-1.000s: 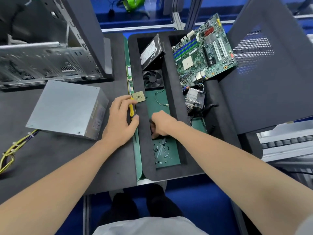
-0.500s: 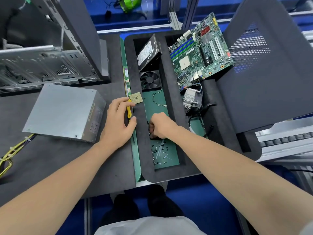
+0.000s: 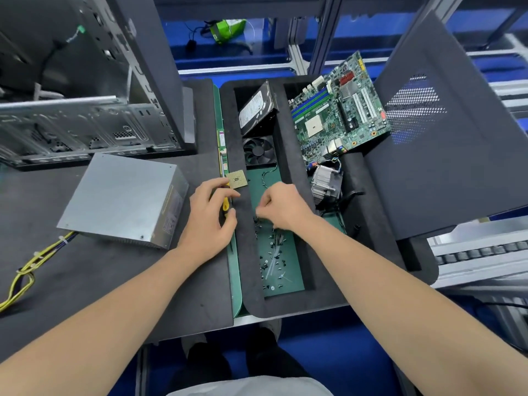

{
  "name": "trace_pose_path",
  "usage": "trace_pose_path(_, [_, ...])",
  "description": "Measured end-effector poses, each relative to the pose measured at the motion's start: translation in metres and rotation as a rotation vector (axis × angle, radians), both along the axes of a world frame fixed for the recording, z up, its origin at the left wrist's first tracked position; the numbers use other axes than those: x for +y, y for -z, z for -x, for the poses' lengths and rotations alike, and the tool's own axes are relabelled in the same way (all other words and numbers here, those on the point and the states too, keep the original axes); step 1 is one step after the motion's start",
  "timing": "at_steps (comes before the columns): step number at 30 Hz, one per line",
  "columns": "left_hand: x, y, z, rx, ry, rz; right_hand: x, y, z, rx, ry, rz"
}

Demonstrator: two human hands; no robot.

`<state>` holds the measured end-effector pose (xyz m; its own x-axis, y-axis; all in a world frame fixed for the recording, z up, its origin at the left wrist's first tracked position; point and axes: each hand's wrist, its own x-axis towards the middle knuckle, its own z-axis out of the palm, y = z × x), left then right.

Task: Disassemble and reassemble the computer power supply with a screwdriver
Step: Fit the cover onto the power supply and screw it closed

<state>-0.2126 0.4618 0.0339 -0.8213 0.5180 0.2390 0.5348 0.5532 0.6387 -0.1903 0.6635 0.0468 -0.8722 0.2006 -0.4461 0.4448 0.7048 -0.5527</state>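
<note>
The grey metal power supply [image 3: 125, 198] lies on the black mat at the left, its yellow and black cables [image 3: 31, 270] trailing off to the left. My left hand [image 3: 210, 221] rests beside it and grips the yellow-handled screwdriver [image 3: 225, 205], whose handle shows between the fingers. My right hand [image 3: 281, 205] hovers over the green floor of the tray's narrow compartment, fingertips pinched together above several small black screws [image 3: 273, 258]. Whether a screw sits between those fingertips I cannot tell.
The black foam tray [image 3: 288, 172] holds a hard drive [image 3: 255, 108], a fan [image 3: 258, 151], a motherboard [image 3: 340, 108] and a heatsink [image 3: 325, 182]. A CPU chip [image 3: 236, 179] lies on its left rim. The open computer case [image 3: 80, 130] stands at the back left, a dark side panel [image 3: 445, 144] at the right.
My right hand has lifted a little and shifted up the compartment, its fingers now pinched at the tips. The left hand stays on the screwdriver. The view has tilted slightly.
</note>
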Motion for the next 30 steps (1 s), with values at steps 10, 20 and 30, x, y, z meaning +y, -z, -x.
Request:
trace_pose_path(10, [0.006, -0.065, 0.014, -0.107, -0.162, -0.204, -0.010, -0.060, 0.023, 0.116, 0.206, 0.794])
trace_pose_path(20, [-0.036, -0.098, 0.027, -0.045, -0.278, -0.201, -0.039, -0.069, 0.039, 0.143, 0.264, 0.819])
trace_pose_path(30, [-0.093, -0.115, 0.029, -0.560, -0.479, -0.662, -0.077, -0.033, 0.031, 0.121, 0.013, -0.078])
